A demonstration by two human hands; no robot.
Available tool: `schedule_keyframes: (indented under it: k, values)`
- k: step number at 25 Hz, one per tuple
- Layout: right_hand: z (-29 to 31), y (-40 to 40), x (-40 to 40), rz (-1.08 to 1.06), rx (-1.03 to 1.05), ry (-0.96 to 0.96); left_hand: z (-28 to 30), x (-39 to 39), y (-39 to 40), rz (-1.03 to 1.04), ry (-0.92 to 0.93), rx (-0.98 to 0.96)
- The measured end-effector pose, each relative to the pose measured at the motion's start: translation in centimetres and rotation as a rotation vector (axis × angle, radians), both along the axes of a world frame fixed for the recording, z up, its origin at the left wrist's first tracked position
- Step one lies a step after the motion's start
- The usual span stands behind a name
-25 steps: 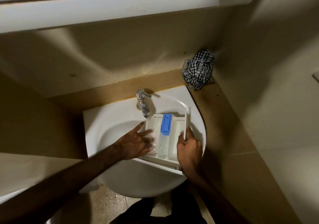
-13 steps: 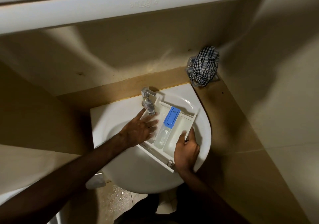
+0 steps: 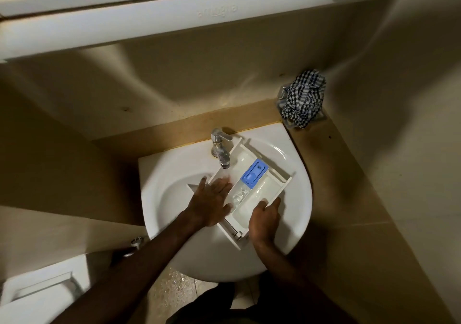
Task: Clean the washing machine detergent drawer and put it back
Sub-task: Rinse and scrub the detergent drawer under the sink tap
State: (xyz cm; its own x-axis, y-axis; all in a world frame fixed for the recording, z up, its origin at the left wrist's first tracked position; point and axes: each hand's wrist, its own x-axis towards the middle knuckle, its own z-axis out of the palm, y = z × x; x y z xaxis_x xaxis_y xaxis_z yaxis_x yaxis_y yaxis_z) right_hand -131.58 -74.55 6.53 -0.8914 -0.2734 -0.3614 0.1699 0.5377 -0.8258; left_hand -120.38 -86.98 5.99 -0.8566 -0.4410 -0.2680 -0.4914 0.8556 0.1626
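White plastic detergent drawer with blue insert [image 3: 259, 186] lies tilted across the white ceramic basin [image 3: 296, 213], under the chrome tap [image 3: 220, 150]. Left hand [image 3: 212, 203] rests flat inside, hiding one compartment. Right hand [image 3: 264, 221] grips its near edge.

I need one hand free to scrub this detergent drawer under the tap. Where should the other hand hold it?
Probably by the long right side wall near the front panel, coming from the right, as the right hand does. The detergent drawer lies angled across the sink, so that rim is exposed, leaving the compartments open to the left hand.
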Motion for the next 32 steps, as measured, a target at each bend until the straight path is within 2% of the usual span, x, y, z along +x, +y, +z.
schedule_keyframes:
  k: [2, 6, 10, 12, 17, 21, 24, 26, 29, 32]
  values:
    - [0.1, 0.3, 0.0, 0.01, -0.006, 0.002, -0.3, -1.0, -0.2, -0.001, 0.097, -0.001]
    - [-0.1, 0.3, -1.4, 0.015, 0.0, -0.042, 0.0, -2.2, 0.5, 0.102, 0.172, -0.032]
    - [0.0, 0.4, -1.3, 0.058, 0.005, -0.027, 0.8, -3.1, 2.0, 0.294, 0.124, -0.037]
    - [0.0, 0.8, -1.1, 0.07, 0.005, -0.014, 0.7, -2.6, 2.2, 0.289, 0.193, -0.03]
    - [0.1, 1.3, 0.1, 0.109, 0.013, 0.033, -0.3, -1.2, 0.9, 0.178, 0.209, 0.069]
    - [0.1, 1.0, 0.5, 0.147, 0.036, 0.047, 0.2, -1.0, 2.5, 0.364, 0.286, 0.001]
    - [0.1, 1.0, 0.6, 0.154, 0.04, 0.059, 0.1, -0.9, 3.2, 0.53, 0.309, 0.08]
    - [0.2, 1.0, 0.6, 0.149, 0.039, 0.073, -0.1, -1.0, 2.8, 0.503, 0.331, 0.138]
    - [0.2, 1.1, 0.6, 0.154, 0.04, 0.075, 0.3, -1.9, 2.3, 0.373, 0.201, 0.2]
    - [0.3, 1.0, 0.7, 0.149, 0.046, 0.061, 0.5, -2.6, 2.8, 0.493, 0.14, 0.164]
